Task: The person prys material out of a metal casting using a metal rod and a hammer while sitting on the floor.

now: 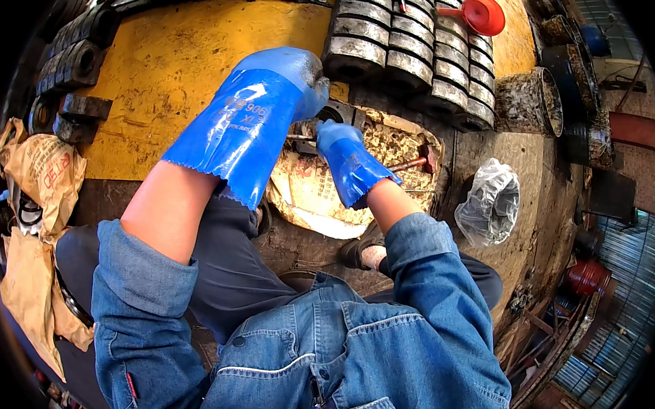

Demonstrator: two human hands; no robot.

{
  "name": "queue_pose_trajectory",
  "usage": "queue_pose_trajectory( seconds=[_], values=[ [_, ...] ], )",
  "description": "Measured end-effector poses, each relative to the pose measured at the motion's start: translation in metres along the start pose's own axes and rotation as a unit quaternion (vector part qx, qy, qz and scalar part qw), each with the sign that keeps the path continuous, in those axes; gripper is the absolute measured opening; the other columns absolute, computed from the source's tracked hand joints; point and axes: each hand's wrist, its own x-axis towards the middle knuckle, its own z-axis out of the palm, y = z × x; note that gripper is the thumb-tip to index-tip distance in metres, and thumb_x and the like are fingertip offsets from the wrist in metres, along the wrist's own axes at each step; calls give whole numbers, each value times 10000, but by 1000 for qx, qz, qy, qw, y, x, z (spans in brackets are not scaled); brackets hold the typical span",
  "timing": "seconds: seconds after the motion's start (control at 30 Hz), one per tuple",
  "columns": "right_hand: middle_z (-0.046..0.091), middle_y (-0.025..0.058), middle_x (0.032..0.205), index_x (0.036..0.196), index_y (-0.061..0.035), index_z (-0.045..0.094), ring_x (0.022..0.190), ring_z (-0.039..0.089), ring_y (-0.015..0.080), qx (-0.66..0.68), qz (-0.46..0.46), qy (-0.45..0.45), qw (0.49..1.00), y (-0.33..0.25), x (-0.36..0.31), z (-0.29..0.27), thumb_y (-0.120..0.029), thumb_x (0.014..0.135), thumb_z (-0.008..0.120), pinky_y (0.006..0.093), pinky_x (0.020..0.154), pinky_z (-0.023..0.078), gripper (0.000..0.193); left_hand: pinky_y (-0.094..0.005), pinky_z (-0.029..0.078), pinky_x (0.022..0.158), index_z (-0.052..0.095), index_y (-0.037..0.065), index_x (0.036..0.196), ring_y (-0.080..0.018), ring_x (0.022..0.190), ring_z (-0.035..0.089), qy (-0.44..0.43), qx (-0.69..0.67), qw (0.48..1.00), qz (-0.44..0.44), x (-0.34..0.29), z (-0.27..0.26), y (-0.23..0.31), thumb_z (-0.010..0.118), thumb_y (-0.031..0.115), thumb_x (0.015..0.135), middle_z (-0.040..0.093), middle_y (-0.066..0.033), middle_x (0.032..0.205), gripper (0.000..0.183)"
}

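My left hand, in a long blue rubber glove, is held over the far edge of a stained, oily sheet. Its fingers curl inward, and whatever they grip is hidden beneath the glove. Just right of it and nearer, my gloved right hand is closed by a dark metal part with a round opening. I cannot make out what its fingers hold. A thin metal rod or edge shows between the two gloves. Right of my right hand lies a hammer with a reddish handle on the sheet.
Rows of thick metal blocks stand beyond my hands, with a red funnel-like scoop on them. More blocks sit far left on a yellow plate. A crusted bucket, plastic-lined container and brown paper bags surround me.
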Motion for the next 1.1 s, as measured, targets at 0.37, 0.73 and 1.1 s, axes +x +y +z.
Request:
queue_pose_trajectory(
  seconds=[0.37, 0.73, 1.1],
  values=[
    [618, 135, 1288, 1300, -82, 572, 1158, 615, 344, -97, -86, -15, 992, 7, -5, 1, -151, 934, 464, 477, 891, 532, 388, -412, 528, 898, 684, 193, 1140, -314, 1034, 650, 9, -6, 1000, -8, 0, 2, 1, 583, 359, 858, 687, -92, 1131, 342],
    [709, 113, 985, 1213, -102, 631, 830, 680, 218, 101, -81, 114, 985, 137, -56, -13, 11, 879, 581, 393, 715, 554, 356, -406, 527, 897, 687, 189, 1154, -313, 1023, 657, 29, 0, 1000, -4, 12, 11, 12, 565, 376, 871, 695, -101, 1116, 360],
    [725, 56, 871, 1088, -56, 702, 717, 625, 102, 631, 180, 304, 691, 320, -247, 47, -166, 946, 622, 286, 629, 495, 196, -394, 531, 834, 710, 140, 1104, -330, 939, 678, 67, 14, 997, 25, 18, 22, 5, 588, 348, 843, 708, -150, 1016, 356]
  ],
)
